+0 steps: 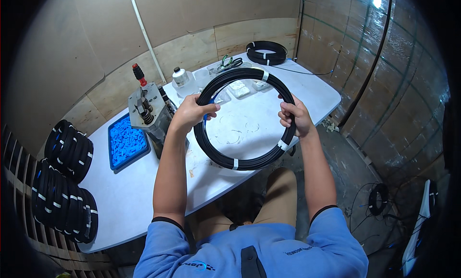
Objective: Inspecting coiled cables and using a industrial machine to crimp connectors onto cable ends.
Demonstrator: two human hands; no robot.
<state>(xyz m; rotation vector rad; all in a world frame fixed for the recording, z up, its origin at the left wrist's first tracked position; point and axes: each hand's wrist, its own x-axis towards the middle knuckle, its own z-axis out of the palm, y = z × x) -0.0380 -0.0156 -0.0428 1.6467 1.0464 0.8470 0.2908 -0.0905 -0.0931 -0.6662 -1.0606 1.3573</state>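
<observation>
Both hands [192, 114] [295, 117] gripping white-taped black cable coil [240, 163]

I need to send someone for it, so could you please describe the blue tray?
On the white table, look left of the grey metal press with the red knob. The shallow rectangular blue tray lies there, filled with small blue pieces, the only blue container.
</observation>
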